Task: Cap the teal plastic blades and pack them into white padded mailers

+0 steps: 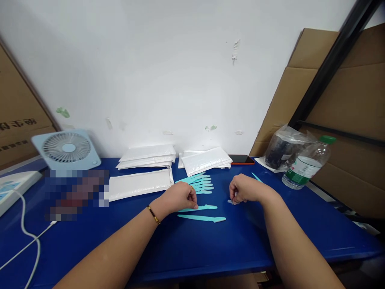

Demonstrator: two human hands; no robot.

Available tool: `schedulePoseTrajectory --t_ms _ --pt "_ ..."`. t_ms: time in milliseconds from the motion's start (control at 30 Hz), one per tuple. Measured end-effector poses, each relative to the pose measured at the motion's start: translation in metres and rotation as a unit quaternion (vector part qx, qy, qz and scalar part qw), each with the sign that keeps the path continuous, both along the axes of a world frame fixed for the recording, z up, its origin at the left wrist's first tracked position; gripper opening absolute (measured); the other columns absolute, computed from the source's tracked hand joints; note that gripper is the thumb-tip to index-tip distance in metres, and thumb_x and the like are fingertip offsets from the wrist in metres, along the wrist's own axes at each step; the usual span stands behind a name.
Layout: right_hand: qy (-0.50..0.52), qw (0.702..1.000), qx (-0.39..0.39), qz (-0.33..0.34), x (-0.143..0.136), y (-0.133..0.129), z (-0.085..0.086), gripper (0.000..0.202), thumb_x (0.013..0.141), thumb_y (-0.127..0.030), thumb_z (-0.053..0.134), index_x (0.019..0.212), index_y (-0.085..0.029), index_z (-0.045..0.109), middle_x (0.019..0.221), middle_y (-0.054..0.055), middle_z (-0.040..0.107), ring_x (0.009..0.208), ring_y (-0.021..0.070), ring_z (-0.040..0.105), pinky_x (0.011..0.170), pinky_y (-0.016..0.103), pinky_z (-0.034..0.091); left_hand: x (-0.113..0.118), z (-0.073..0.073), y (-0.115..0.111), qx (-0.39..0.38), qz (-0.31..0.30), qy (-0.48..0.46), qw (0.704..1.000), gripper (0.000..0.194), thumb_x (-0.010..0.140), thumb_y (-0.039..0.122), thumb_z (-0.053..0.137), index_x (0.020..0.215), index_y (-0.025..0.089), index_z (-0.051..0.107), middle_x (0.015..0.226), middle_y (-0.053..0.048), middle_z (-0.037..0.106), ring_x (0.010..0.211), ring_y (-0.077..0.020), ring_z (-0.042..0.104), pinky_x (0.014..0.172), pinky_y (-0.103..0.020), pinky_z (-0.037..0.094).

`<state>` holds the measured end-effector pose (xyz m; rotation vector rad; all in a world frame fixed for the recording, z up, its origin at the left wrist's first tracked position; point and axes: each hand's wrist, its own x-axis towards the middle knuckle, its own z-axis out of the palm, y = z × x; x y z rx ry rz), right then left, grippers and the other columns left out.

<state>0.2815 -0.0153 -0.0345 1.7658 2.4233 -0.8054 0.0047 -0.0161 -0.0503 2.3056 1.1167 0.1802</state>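
Note:
My left hand (180, 196) is closed, its thumb and fingers pinching the handle of a teal eyebrow razor (207, 207) that lies on the blue table. Just in front of it lies another teal razor (201, 218). Beyond the hand, several more razors (204, 187) are lined up side by side, partly covered by my fingers. My right hand (242, 189) is closed low over the table, with a small pale, clear piece (230, 201) showing under its fingertips. Its kind is hidden. Behind the right wrist, one teal stick end (256, 176) sticks out.
White padded packets (146, 154) are stacked by the wall, with one long packet (140, 184) before them and more packets (207, 160) beside a phone (242, 159). A blue fan (69, 148) stands left. A bottle (306, 166) and a bagged dark container (278, 150) stand right.

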Motion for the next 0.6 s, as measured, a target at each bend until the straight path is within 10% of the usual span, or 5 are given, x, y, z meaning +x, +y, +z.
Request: schedulePoseTrajectory --t_ms 600 --pt "0.203 0.977 0.025 0.06 -0.047 0.009 -0.025 0.013 0.066 -0.027 0.062 0.07 -0.015 0.068 0.055 0.0 0.062 0.052 0.0134 0.061 0.051 0.02 0.047 0.006 -0.015 0.014 0.061 0.048 -0.015 0.997 0.019 0.069 0.04 0.062 0.071 0.021 0.067 0.069 0.002 0.066 0.063 -0.0127 0.057 0.05 -0.02 0.033"
